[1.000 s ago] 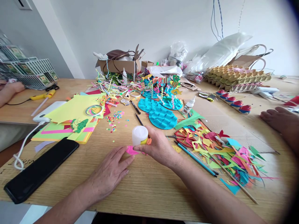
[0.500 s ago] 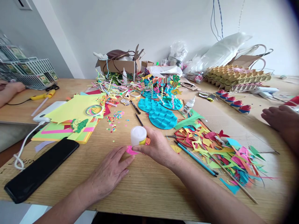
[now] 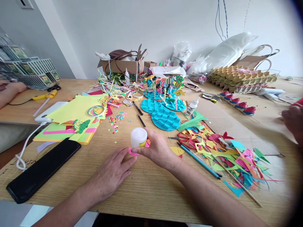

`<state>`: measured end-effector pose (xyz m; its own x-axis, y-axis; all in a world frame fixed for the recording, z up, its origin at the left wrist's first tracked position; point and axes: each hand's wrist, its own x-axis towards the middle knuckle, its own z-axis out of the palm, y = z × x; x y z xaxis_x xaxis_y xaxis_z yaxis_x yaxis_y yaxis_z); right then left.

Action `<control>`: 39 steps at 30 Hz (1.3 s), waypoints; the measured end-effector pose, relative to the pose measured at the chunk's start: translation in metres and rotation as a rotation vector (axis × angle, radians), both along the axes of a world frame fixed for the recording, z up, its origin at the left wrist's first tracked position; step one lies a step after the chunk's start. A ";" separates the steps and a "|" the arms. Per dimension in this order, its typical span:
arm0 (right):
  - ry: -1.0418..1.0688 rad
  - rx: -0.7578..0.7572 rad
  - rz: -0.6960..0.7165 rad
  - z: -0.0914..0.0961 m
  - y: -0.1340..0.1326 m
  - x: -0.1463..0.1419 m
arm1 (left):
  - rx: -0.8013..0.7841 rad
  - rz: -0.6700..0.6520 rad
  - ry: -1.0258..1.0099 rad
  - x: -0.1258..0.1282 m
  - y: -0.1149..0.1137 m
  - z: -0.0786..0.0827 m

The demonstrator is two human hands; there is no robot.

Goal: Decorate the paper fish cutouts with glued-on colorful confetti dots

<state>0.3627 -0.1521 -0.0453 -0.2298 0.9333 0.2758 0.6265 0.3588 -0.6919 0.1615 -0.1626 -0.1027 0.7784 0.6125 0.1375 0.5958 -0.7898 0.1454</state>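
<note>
My right hand [image 3: 157,149] grips a white glue bottle [image 3: 138,138], tipped down with its tip on a small pink paper piece [image 3: 132,152] on the wooden table [image 3: 146,189]. My left hand [image 3: 111,173] lies flat beside it, fingers stretched, fingertips pressing the edge of the pink piece. A small orange and pink cut-out [image 3: 148,143] sits just behind my right hand's fingers.
A black phone [image 3: 44,170] lies at the left front. Stacked coloured paper sheets [image 3: 73,121] sit behind it. Blue paper discs [image 3: 164,118], pencils [image 3: 200,160] and a heap of paper scraps [image 3: 227,154] are to the right. Other people's hands appear at the left [image 3: 9,90] and right [image 3: 293,121] edges.
The glue bottle and my right hand have shifted slightly left and down over the pink piece. The person's hand at the right edge has pulled back toward the edge.
</note>
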 end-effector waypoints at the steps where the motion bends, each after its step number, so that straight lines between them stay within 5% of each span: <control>1: 0.006 0.001 -0.004 0.000 0.001 0.001 | -0.003 0.000 0.000 0.000 0.000 0.001; 39: 0.033 -0.004 -0.012 0.000 0.003 0.007 | -0.049 0.007 0.005 0.003 -0.001 0.008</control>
<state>0.3694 -0.1494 -0.0452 -0.2096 0.9369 0.2797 0.6075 0.3489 -0.7136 0.1648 -0.1632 -0.0943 0.7745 0.6242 0.1029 0.6025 -0.7774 0.1808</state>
